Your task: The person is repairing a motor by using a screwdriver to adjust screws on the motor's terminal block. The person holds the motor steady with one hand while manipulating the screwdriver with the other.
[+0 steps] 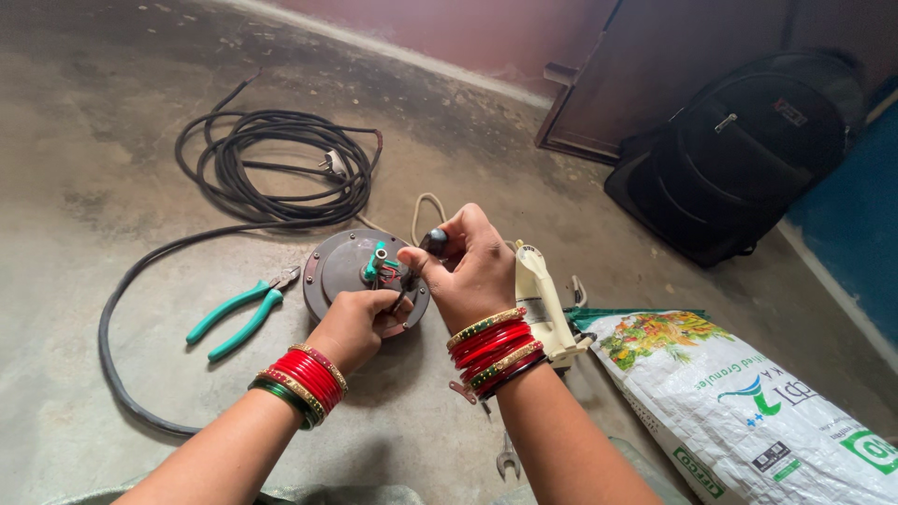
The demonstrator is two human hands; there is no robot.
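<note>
Both forearms enter from the bottom edge, each wrist stacked with red, green and gold bangles (304, 379). Left hand (354, 325) rests curled on the near rim of a round dark motor housing (339, 266) lying flat on the concrete floor (103, 112); fingers closed, thumb touching a thin dark wire (404, 285). Right hand (472, 266) sits just above the housing's right side, fist closed around a dark-handled tool, likely a screwdriver (434, 241), though the shaft is hidden. Teal terminal piece (375, 262) stands at the housing's centre. Green-handled pliers (245, 311) lie just left of the housing. Coiled black cable (271, 168) beyond, one strand looping round to the left. Cream-coloured glue-gun-shaped tool (543, 304) beside the right wrist. White printed sack (748, 402) at lower right; small spanner (506, 458) near the right forearm. Black backpack (748, 150) against the far wall.
</note>
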